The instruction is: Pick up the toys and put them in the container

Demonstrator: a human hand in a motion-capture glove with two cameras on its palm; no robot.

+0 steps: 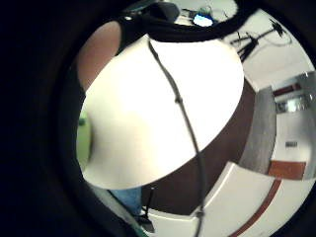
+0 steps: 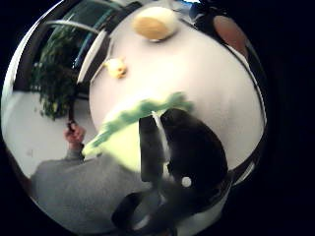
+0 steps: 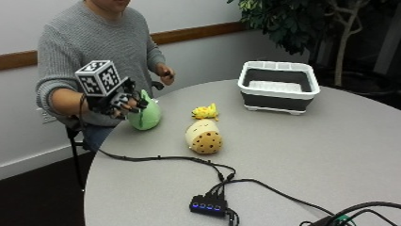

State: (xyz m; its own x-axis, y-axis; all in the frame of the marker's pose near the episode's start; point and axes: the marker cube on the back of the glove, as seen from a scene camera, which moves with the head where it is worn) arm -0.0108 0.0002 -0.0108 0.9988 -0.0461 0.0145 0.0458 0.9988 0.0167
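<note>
Gloved and curled, my right hand (image 3: 119, 104) sits at the near edge of the table (image 3: 300, 155), fingers wrapped on the green plush toy (image 3: 145, 117); the thumb-side palm view shows that same green shape pressed right against the glove. Whether the toy has left the tabletop I cannot tell (its base looks to be touching or nearly so). My bare hand (image 3: 166, 73) hangs idle above the edge, holding nothing.

Just beside the green toy lies a tan speckled plush (image 3: 204, 136) on its side, with a small yellow toy (image 3: 204, 112) behind it. The white-rimmed container (image 3: 279, 87) stands well apart, across the table.

I judge this the grasp of the first toy. Next I would need to lift it over the other two toys, carry it across and release above the container's opening.
</note>
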